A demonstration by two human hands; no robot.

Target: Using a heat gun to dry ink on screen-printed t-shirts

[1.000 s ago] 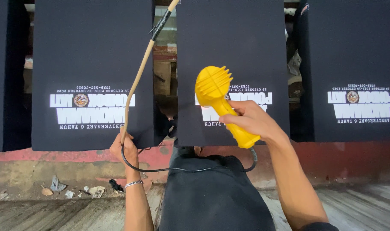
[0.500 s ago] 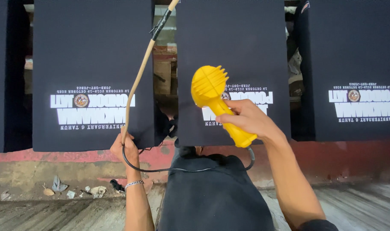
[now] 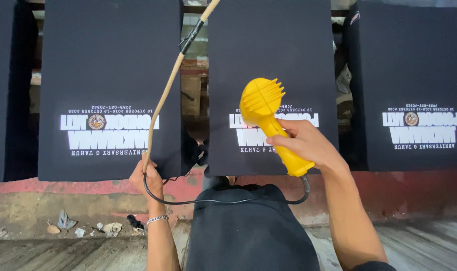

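Note:
My right hand (image 3: 309, 143) grips a yellow hot-air blower (image 3: 268, 118) by its handle, nozzle pointed at the white print on the middle black shirt board (image 3: 271, 50). A black cord (image 3: 223, 200) loops from the handle's base across to my left hand (image 3: 147, 175). That left hand is closed on the lower end of a thin wooden stick (image 3: 171, 85), which slants up and to the right between the boards, and on the cord. The left black shirt board (image 3: 110, 60) with the same white print stands just above it.
A third printed black board (image 3: 414, 75) stands to the right, and another dark one (image 3: 8, 90) at the far left. A red-painted ledge (image 3: 73, 186) runs under the boards. Small debris (image 3: 63, 223) lies on the concrete below. Dark fabric (image 3: 251, 236) covers my lap.
The blower has drifted a little to the left across the middle board's print. My left hand and the stick have stayed in place.

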